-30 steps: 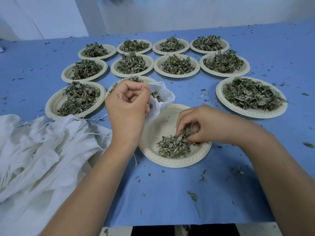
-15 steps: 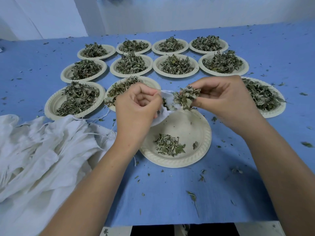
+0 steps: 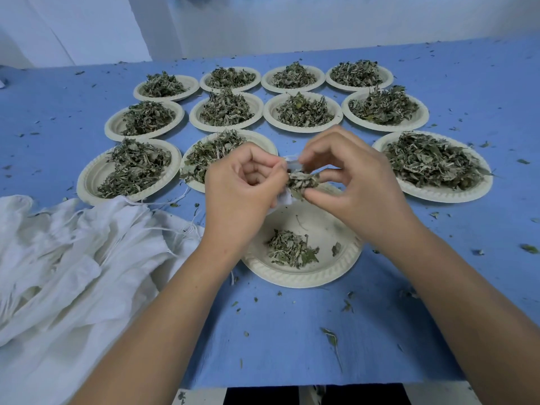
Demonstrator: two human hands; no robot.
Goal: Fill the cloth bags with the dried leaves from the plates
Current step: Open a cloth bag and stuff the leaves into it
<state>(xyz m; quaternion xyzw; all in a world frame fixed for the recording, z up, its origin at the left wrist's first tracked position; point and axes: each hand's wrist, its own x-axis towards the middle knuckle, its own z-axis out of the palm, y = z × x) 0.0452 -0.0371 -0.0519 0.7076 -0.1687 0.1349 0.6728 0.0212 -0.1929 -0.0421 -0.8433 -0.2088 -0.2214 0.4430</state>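
My left hand [image 3: 242, 185] grips the rim of a small white cloth bag [image 3: 283, 200], held above the near paper plate [image 3: 344, 261]. My right hand [image 3: 347, 176] pinches a clump of dried leaves [image 3: 302, 182] right at the bag's mouth. Most of the bag is hidden behind my hands. On the near plate lies a small heap of leaves [image 3: 289, 251].
Several full plates of dried leaves [image 3: 304, 111] stand in rows across the blue table [image 3: 292, 340] behind my hands, one large plate [image 3: 432, 165] at the right. A pile of white cloth bags [image 3: 73, 273] lies at the left. Leaf crumbs are scattered about.
My right hand took a clump of leaves off the near plate, lifted it and brought it left to the bag's mouth. My left hand shifted slightly right with the bag.
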